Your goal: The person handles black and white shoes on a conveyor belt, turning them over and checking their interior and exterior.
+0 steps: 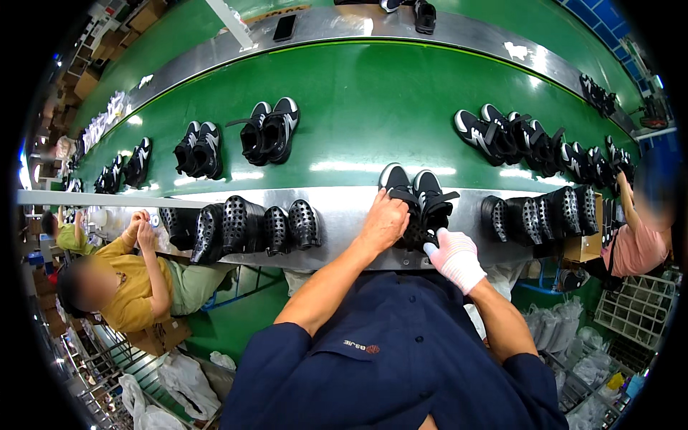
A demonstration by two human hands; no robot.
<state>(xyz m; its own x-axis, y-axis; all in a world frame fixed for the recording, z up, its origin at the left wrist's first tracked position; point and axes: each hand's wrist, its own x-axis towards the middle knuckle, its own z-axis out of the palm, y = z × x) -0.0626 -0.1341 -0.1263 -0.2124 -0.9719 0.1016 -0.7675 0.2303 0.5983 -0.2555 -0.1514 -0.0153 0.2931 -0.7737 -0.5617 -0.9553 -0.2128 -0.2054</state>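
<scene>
A pair of black shoes with white soles (418, 195) stands at the near edge of the green conveyor belt (358, 115), partly on the metal rail (337, 215). My bare left hand (383, 222) grips the left shoe of the pair from above. My right hand (455, 256), in a white glove, holds the heel of the right shoe. Both forearms reach up from my dark blue shirt.
Other black shoe pairs sit on the belt at left (269, 131), far left (198, 150) and right (502, 135). Black perforated shoe lasts line the rail at left (244, 226) and right (537, 215). A seated person in yellow (136, 279) is at left, another person (638, 244) at right.
</scene>
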